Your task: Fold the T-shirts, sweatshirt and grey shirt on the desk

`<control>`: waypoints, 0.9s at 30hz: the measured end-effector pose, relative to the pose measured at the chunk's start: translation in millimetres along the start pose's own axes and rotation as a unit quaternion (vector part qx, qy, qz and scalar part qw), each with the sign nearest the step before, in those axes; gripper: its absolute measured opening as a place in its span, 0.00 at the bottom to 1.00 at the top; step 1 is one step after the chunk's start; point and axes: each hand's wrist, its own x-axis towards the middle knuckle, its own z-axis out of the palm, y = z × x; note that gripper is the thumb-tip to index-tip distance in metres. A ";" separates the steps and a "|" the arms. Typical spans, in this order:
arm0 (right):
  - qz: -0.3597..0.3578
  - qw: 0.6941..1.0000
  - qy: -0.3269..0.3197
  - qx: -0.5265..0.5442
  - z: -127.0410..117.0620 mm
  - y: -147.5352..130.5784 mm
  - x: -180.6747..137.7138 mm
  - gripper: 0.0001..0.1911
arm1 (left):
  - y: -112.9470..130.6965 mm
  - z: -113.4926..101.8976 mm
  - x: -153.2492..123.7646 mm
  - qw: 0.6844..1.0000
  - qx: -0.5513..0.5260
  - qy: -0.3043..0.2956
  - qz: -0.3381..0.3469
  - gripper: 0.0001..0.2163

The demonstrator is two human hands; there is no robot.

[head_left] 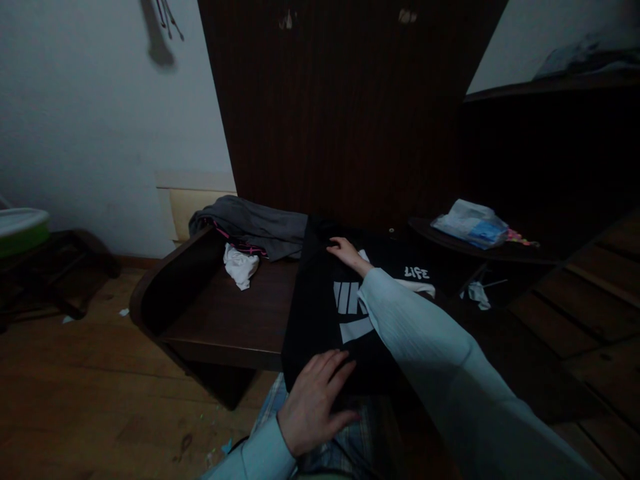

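A black garment with white print [320,313] lies spread over the right part of a dark wooden desk [235,313]. Fingers apart, my left hand [316,400] rests at the garment's near edge. Farther back, my right hand [349,255] reaches across the cloth with its fingers stretched out, palm down near the far edge. Neither hand grips anything. My right sleeve covers part of the print, and white lettering shows to the right of it. Left of the garment lie a grey garment [265,223] with pink trim and a crumpled white cloth [241,265].
On a small shelf at right sits a blue-and-white plastic pack [471,224]. A crumpled wrapper [479,295] is below it. A tall dark panel [350,107] stands behind the desk. At far left, a green-and-white basin [23,232] rests on a dark stool [55,273].
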 end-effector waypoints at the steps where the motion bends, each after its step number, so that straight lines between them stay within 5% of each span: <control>1: -0.013 1.000 0.018 0.006 -5.2 1.0 -5.9 0.15 | -2.8 -7.1 -0.4 1.000 -0.012 -0.011 0.007 0.29; 7: -0.031 0.994 -0.012 -0.101 -43.2 14.3 -65.4 0.07 | -63.1 -52.2 27.5 0.997 0.010 0.045 -0.063 0.17; 13: 0.033 0.951 -0.053 -0.302 -45.0 19.1 -113.5 0.12 | -137.7 -50.0 88.2 0.987 0.099 -0.012 -0.123 0.20; 17: 0.036 0.951 -0.046 -0.302 -36.0 21.4 -114.0 0.12 | -143.8 -40.3 92.5 0.975 0.163 -0.053 -0.138 0.21; 22: 0.025 0.971 -0.050 -0.234 -24.5 25.1 -102.4 0.07 | -130.8 -54.1 83.6 0.962 0.231 -0.046 -0.139 0.18; 27: -0.010 0.963 0.029 -0.269 -10.1 27.4 -95.5 0.09 | -135.0 -56.7 104.9 0.955 0.260 0.007 -0.141 0.14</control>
